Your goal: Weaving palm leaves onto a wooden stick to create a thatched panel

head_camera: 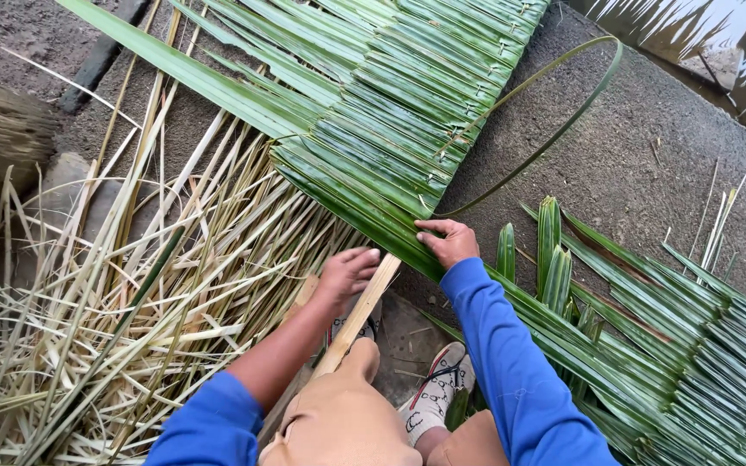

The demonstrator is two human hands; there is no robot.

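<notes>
My right hand (pixel 448 242) presses flat on the leaves (pixel 390 129), my left hand (pixel 347 272) grips the stick (pixel 364 311) at 6 o'clock; if either slips, I judge the folds spring loose.

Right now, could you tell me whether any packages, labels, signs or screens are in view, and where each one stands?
None are in view: only a panel of green palm leaves, dried leaf strips and bare ground around the left hand and right hand.

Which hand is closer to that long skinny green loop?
Right. The right hand rests on the woven leaves just below the loop's lower end; the left hand grips the pale stick, farther away.
</notes>
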